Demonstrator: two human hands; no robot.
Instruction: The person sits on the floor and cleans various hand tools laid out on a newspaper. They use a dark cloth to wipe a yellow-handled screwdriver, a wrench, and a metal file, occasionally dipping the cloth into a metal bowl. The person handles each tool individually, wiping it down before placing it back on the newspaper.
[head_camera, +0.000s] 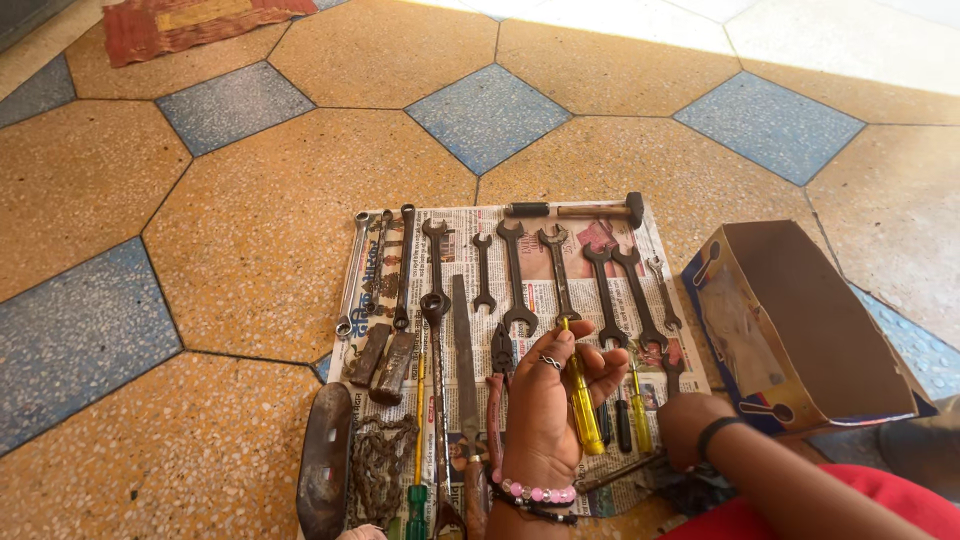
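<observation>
1. Newspaper (470, 222) lies spread across the tiled floor (250, 230), carrying rows of tools.
2. Cardboard box (800, 330) sits open just right of it, tipped on its side.
3. Spanners (515, 275) line the top row, a hammer (585, 209) above them.
4. Left hand (545, 400), palm up, fingers curled, grasping the yellow screwdriver (583, 400) over the sheet's lower middle.
5. Right hand (685, 430) rests down at the paper's right edge; its grip can't be made out.

Glossy yellow plastic screwdriver (584, 405), dull grey metal spanners (516, 275), rusty rough chain (380, 465), crumpled matt newspaper (600, 240), brown cardboard box (800, 330), speckled stone floor (250, 230)
</observation>
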